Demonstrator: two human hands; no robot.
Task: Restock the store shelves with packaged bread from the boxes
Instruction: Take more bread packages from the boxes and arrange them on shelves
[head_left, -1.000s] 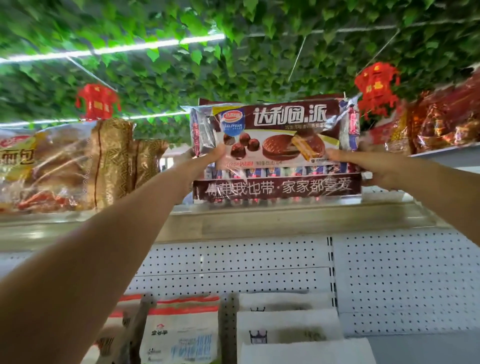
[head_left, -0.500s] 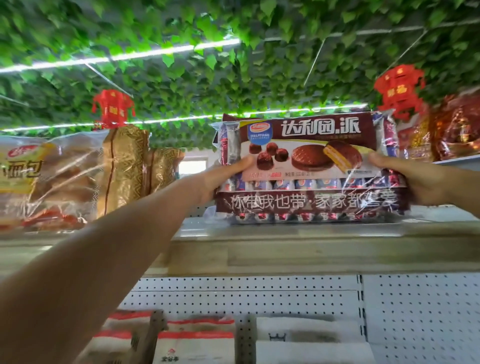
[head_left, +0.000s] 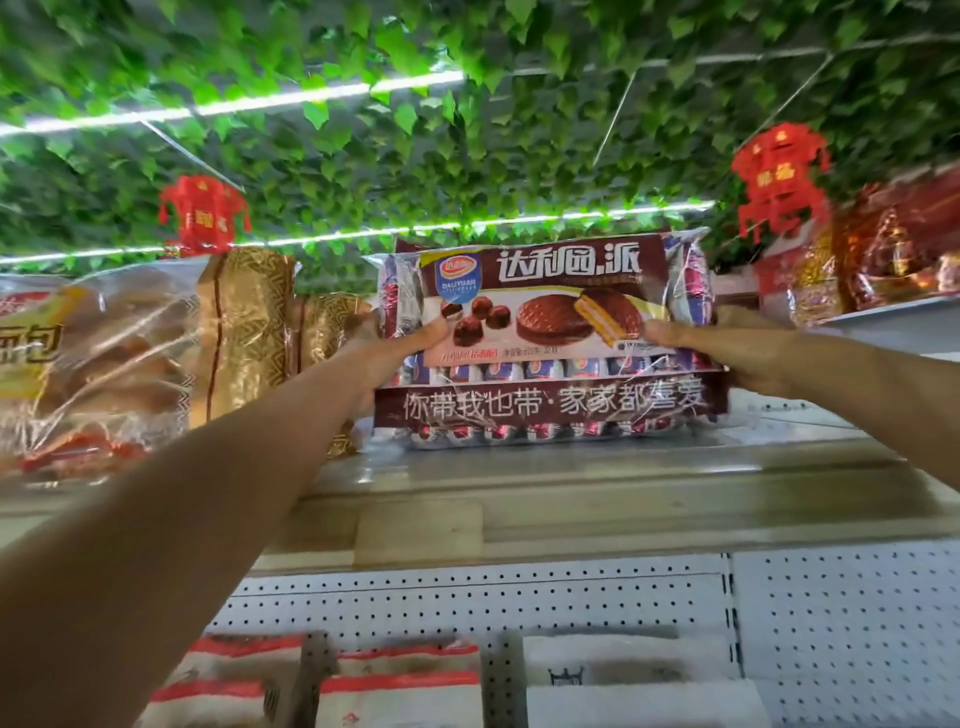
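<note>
Reaching up, both hands bring the pie pack (head_left: 545, 343) onto the top shelf (head_left: 571, 483)! Left hand (head_left: 400, 353) pinches its left end, thumb across the front; right hand (head_left: 727, 348) clamps the right end the same way. It stands near the shelf's front edge, between the bread bags (head_left: 104, 364) at the left and red packs (head_left: 883, 249) on the neighbouring shelf. Long axis runs along the shelf edge, printed face toward the aisle. This looks like the placing step: next, a gentle push back, a check it stands steady, then release.
</note>
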